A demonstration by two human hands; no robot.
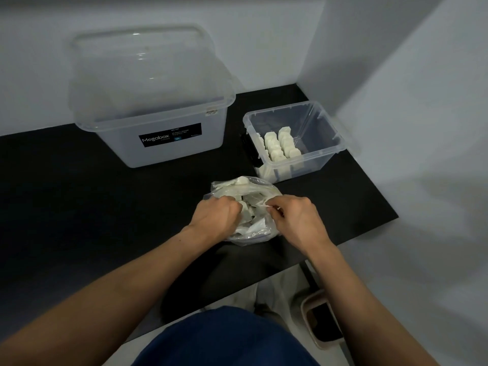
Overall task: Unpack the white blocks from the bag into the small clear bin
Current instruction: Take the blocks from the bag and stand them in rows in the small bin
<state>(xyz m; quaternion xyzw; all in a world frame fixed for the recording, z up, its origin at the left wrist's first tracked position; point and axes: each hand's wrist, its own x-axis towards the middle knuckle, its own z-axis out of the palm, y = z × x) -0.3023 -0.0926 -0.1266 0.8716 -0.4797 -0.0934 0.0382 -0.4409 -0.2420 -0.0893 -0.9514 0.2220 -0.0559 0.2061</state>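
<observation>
Black label (170,138) on large translucent lidded plastic box (148,122) is showing "Megabox"; the smaller print is unreadable. The box is sitting at the black counter's (79,194) back edge. Crinkled clear plastic bag (253,229) holding white blocks (243,180) is lying near the counter's front edge. Left hand (214,217) and right hand (298,217) are both gripping the bag's mouth, fingers curling on the plastic. Small clear rectangular bin (330,128) is sitting near the back right corner, with more white blocks (280,146) standing in rows inside.

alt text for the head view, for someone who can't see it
A person's left hand and right hand grip the mouth of a clear plastic bag of white blocks on a black table. Behind, to the right, a small clear bin holds rows of them; a large lidded bin stands to the left.
</observation>
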